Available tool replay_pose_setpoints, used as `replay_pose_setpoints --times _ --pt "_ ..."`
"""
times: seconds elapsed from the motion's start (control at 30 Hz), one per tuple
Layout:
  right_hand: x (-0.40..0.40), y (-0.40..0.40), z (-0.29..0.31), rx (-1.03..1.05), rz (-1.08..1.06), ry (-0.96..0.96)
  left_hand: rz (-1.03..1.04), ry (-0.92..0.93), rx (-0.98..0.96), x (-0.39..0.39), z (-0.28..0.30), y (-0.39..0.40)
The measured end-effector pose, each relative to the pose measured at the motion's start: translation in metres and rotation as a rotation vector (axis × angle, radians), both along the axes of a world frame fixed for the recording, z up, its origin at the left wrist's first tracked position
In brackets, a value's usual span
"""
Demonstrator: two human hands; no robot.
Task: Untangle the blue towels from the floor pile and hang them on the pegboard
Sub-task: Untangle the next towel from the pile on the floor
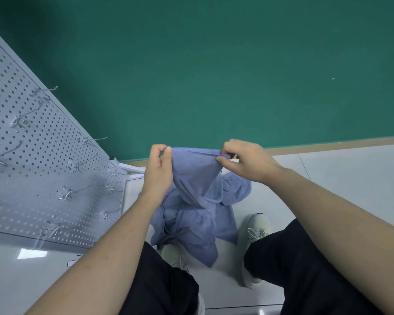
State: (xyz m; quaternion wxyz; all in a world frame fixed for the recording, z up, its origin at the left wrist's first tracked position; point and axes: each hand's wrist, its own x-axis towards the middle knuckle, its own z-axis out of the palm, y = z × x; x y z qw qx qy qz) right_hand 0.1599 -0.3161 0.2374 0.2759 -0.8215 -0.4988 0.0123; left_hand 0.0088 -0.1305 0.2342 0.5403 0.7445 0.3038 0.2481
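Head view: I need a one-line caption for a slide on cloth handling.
Both hands, left and right, pinch a blue towel's top edge above the floor pile, beside the pegboard.

The scene is evenly and brightly lit from overhead. A square glare patch is reflected on the glossy floor point(328, 178) just below the pegboard point(43, 155), and a smaller glint is seen at the bottom edge. A soft grey shadow is cast across the pegboard's lower part. Strong wide-angle distortion is shown: the pegboard is bent and tilted, and the forearms are stretched toward the corners. The pegboard's hooks are slightly smeared; the green wall point(214, 64) is darkened toward the upper corners.
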Motion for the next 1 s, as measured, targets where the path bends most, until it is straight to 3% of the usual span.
replay_pose_setpoints --times 0.1,0.17,0.33,0.67,0.8,1.0 --pt "0.002 -0.008 0.024 0.111 0.104 -0.177 -0.044 -0.023 0.128 -0.001 0.012 0.002" --pt "0.002 -0.012 0.043 0.167 0.103 -0.179 -0.075 -0.049 0.18 -0.001 0.026 0.003" --pt "0.001 -0.014 0.095 0.179 0.002 0.181 -0.069 -0.143 0.19 0.0 0.074 -0.002" --pt "-0.03 -0.03 0.227 0.271 -0.009 0.26 -0.085 -0.241 0.239 -0.023 0.201 -0.013" --pt "-0.046 -0.04 0.28 0.35 -0.078 0.427 -0.148 -0.314 0.097 -0.037 0.255 -0.02" --pt "-0.064 -0.059 0.321 0.396 -0.05 0.764 -0.214 -0.335 0.11 -0.058 0.305 -0.041"
